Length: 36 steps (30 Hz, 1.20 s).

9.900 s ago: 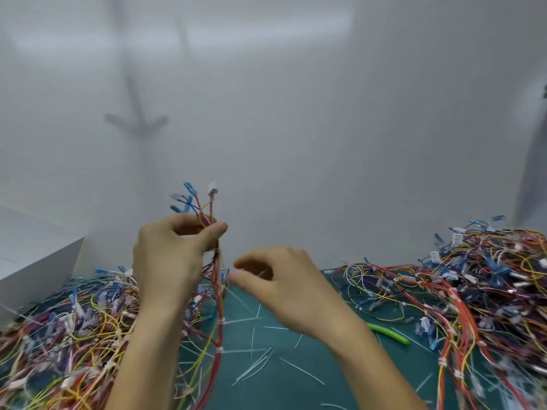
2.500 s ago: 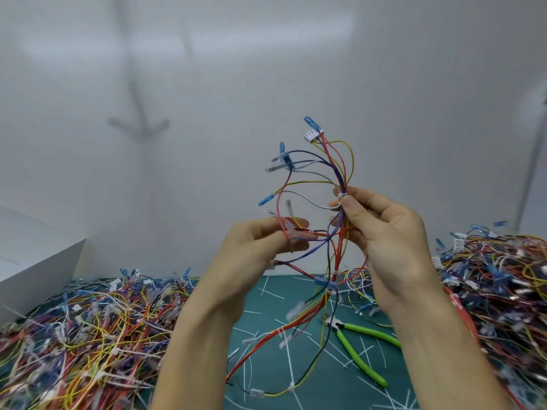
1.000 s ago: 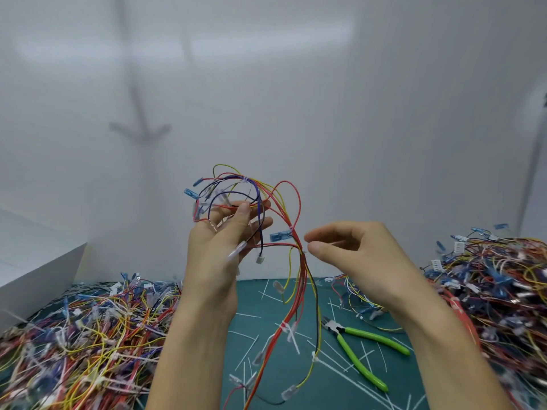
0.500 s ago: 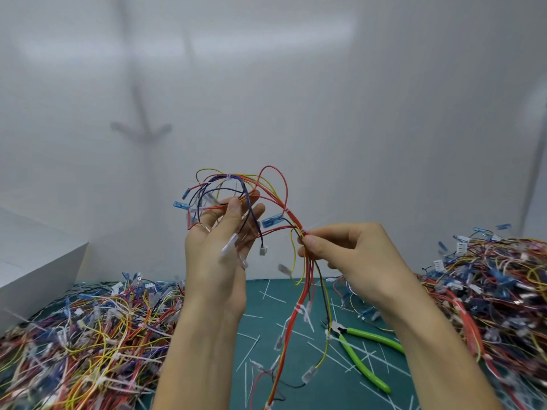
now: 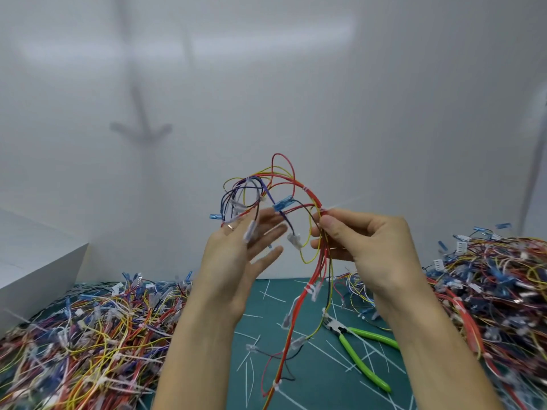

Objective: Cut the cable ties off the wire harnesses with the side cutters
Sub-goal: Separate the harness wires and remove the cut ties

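1. Harness position. I see the wire harness (image 5: 307, 193) held up in front of the white wall (image 5: 325, 99), between both hands and above the green mat (image 5: 313, 380). Its upper part forms loose loops of red, yellow, blue and black wire. A blue connector (image 5: 282, 205) sits near the top of the loops. The red main bundle drops from the right hand to the mat and leaves the bottom edge of the view.

2. Right hand. The right hand (image 5: 367, 247) pinches the red bundle between thumb and forefinger, with the other fingers curled behind it. A white cable tie (image 5: 324, 209) wraps the bundle just above the thumb, and its tail points right. More ties show lower on the bundle.

3. Left hand. The left hand (image 5: 236, 261) is open, palm toward the harness, fingers straight and slightly spread. The loose wire ends lie across its fingertips. I cannot tell whether any finger grips them.

4. Side cutters. The side cutters (image 5: 362, 355) lie on the mat, untouched, just right of the hanging bundle and below the right forearm. The green handles are spread apart and the metal head points up and left.

5. Surroundings. Cut tie pieces (image 5: 273, 292) lie scattered over the mat. A left pile of wires (image 5: 88, 335) and a right pile of wires (image 5: 500, 288) flank the mat. A white box (image 5: 35, 261) stands at the far left.
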Motion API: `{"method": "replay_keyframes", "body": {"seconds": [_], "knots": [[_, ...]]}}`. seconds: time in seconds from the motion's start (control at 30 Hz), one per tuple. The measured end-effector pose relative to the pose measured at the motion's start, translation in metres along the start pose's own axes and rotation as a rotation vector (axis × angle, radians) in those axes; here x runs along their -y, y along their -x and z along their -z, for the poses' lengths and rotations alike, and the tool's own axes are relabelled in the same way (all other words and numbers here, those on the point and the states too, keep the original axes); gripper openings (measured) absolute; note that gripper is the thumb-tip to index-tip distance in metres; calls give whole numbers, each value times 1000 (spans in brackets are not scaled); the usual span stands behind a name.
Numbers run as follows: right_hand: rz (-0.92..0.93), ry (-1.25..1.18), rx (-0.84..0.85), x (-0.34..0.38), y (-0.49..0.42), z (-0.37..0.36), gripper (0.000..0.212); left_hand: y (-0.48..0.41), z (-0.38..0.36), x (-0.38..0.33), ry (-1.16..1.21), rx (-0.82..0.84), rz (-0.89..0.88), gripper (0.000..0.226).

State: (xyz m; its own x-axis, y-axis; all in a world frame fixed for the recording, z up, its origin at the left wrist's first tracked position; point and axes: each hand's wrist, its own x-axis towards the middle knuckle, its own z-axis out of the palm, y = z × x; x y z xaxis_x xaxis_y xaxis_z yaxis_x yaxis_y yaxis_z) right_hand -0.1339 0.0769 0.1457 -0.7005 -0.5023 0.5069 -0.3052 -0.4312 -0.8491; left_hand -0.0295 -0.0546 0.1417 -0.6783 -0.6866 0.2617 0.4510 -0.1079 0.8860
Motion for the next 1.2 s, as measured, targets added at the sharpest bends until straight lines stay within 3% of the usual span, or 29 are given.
{"method": "replay_keyframes", "body": {"seconds": [0.2, 0.4, 0.5, 0.9, 1.2], "knots": [[56, -65, -100, 2, -2, 3, 19, 5, -1, 2, -661, 153, 43, 24], [52, -56, -152, 0, -5, 6, 12, 10, -3, 3, -872, 383, 41, 27], [49, -47, -158, -1, -5, 5, 14, 10, -4, 3, -809, 480, 14, 16], [-24, -116, -97, -4, -6, 3, 13, 9, -7, 8, -660, 404, -77, 13], [-131, -20, 36, -8, -5, 2, 12, 5, -6, 5, -215, 106, -70, 14]]}}
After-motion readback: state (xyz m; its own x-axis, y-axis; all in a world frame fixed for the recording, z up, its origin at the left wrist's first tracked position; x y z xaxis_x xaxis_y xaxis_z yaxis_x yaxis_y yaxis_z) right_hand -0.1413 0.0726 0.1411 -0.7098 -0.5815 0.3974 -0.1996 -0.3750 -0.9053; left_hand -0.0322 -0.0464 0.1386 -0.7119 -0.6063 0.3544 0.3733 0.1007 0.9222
